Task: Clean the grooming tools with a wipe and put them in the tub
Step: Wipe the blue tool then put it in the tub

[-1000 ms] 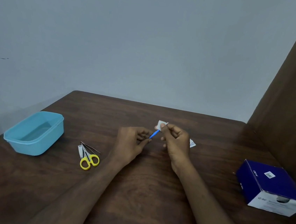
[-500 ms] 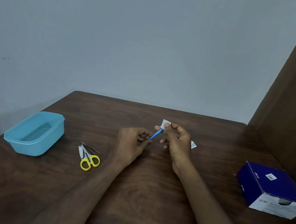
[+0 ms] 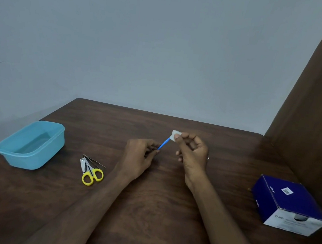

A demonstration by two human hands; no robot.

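Compared with half a second ago, both hands sit almost where they were, and the white wipe (image 3: 175, 135) has slid slightly farther toward the upper tip of the thin blue tool (image 3: 163, 144). That blue tool slants up and to the right between the two hands, raised a little above the middle of the dark wooden desk (image 3: 147, 209). Its lower end is pinched in the curled fingers of the left hand (image 3: 138, 157), while the right hand (image 3: 191, 155) pinches the small folded wipe around its upper end, thumb and forefinger pressed together on the wipe and the other fingers curled loosely behind. Both forearms reach in from the bottom edge. Behind the right hand, a small white scrap (image 3: 208, 158) peeks out on the desk; what it is cannot be told. To the left of the left hand lie three more grooming tools in a close cluster: yellow-handled scissors (image 3: 91, 174) with the blades pointing away, a silver nail clipper (image 3: 82, 165) just beside the blades, and thin metal tweezers (image 3: 94, 161) angled across behind them. Farther left, near the desk's edge, stands the light blue plastic tub (image 3: 31, 145), open on top. Well apart at the far right rests a dark blue cardboard box (image 3: 286, 204) with a white front panel, beside a brown wooden panel (image 3: 312, 108). A plain grey-blue wall (image 3: 144, 40) fills the background.
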